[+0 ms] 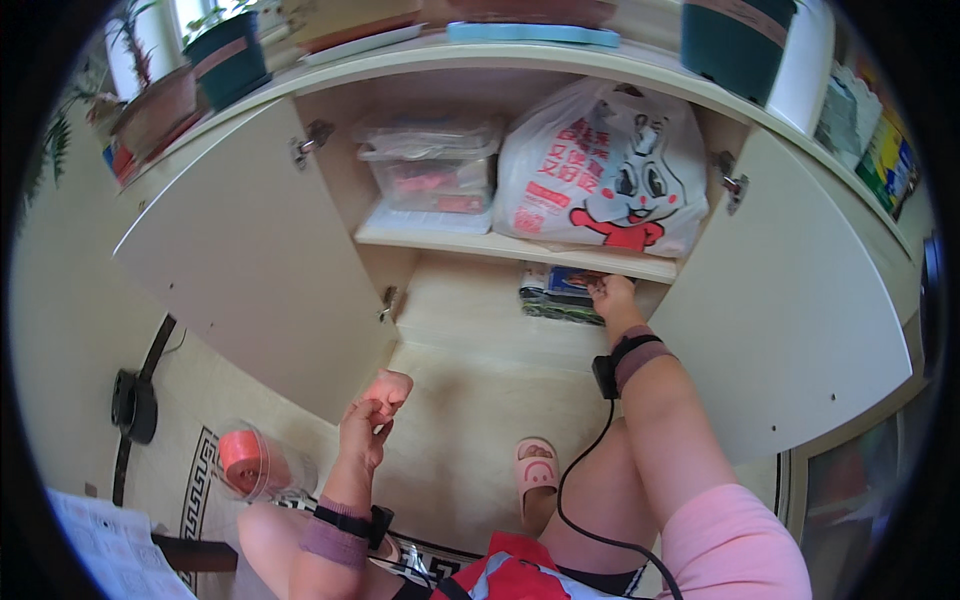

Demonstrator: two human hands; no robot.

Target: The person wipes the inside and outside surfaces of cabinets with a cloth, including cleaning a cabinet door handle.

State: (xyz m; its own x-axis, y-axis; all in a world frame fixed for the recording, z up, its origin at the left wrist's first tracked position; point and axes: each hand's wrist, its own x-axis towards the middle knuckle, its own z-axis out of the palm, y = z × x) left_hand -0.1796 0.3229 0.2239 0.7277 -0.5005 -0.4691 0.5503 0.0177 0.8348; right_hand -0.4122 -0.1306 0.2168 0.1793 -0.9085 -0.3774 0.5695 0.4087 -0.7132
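Note:
My left hand [366, 435] grips a bunched pink cloth [391, 391] in front of the open white cabinet [457, 296]. Inside its lower compartment, my right hand [613, 294] reaches to a small stack of flat packages at the right. One of them is a blue package [566, 280], and my fingertips are at its right end. Whether they pinch it or only rest there, I cannot tell. Beneath lies a green plastic-wrapped packet [562, 309]. Part of the stack is hidden by the shelf [517, 249] and my hand.
A stuffed white plastic bag [600, 180] and a clear storage box [431, 184] fill the shelf. The left door [247, 247] and right door [787, 300] swing outward. On the floor stands a clear container with a red roll [244, 461]. A cable [581, 469] hangs from my right wrist.

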